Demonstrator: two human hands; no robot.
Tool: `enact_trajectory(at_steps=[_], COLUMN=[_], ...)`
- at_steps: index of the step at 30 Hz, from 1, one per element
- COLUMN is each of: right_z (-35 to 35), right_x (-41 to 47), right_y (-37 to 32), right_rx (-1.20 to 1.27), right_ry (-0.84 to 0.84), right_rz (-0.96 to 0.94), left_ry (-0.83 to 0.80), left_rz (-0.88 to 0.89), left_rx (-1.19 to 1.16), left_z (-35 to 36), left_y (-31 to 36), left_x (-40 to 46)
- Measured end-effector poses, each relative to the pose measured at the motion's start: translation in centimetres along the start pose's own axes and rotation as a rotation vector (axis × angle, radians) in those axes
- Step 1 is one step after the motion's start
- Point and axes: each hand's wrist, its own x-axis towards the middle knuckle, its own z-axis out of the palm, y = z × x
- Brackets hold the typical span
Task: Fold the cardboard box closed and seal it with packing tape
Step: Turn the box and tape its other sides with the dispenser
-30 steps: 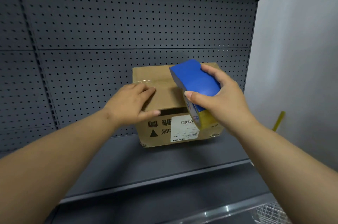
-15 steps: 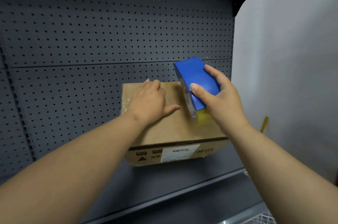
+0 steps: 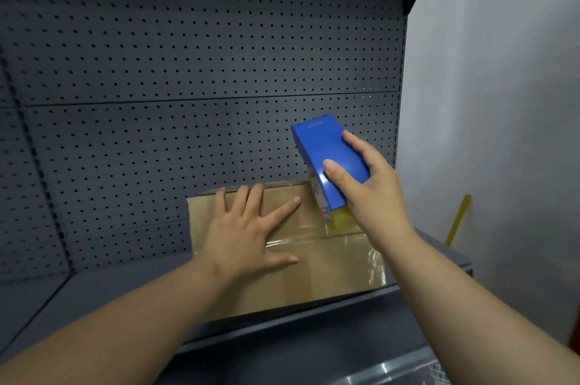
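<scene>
A brown cardboard box [image 3: 317, 278] lies on a dark grey shelf with its top flaps folded shut. A strip of clear tape [image 3: 317, 238] runs across the top along the seam. My left hand [image 3: 248, 234] presses flat on the box top, fingers spread and straight. My right hand [image 3: 367, 183] grips a blue tape dispenser [image 3: 326, 152] with a yellow lower part, tilted, its low end touching the box top near the right edge.
The grey shelf [image 3: 94, 290] extends left of the box, backed by a perforated panel [image 3: 201, 70]. A white wall [image 3: 502, 102] stands on the right, with a yellow strip [image 3: 458, 218] against it. A lower shelf edge [image 3: 314, 340] runs in front.
The view has tipped down over the box, whose front label is out of sight now. My left hand has spread flat on the top. The dispenser has shifted toward the box's right edge, tape now visible.
</scene>
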Motion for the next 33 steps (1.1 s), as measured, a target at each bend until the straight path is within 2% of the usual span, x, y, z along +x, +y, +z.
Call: enact_trajectory(at_steps=[14,19,23,28,33], right_z=[0.6,1.1,0.4,-1.2,-3.1], right_x=[-2.2,-2.3,-1.2,1.5,4.5], right_y=[1.3,1.0,0.7,2.4,5.9], right_rx=[0.073,0.043,-0.11,-0.4,-0.506], right_ry=[-0.22,-0.306,-0.327,-0.281,-0.242], right_rz=[0.024,-0.01,-0.049,-0.098,-0.056], left_ry=[-0.122,-0.089,-0.169,-0.211,-0.373], left_rz=[-0.046,-0.079,-0.182,-0.203,-0.185], left_rx=[0.147,0.174,0.154,-0.023,-0.194], left_z=[0.8,0.0,-1.7,-2.5,-2.6], left_y=[-1.1,-1.4,-1.0,1.1,2.6], left_x=[-5.8,-6.2,-3.8,0.4,3.8])
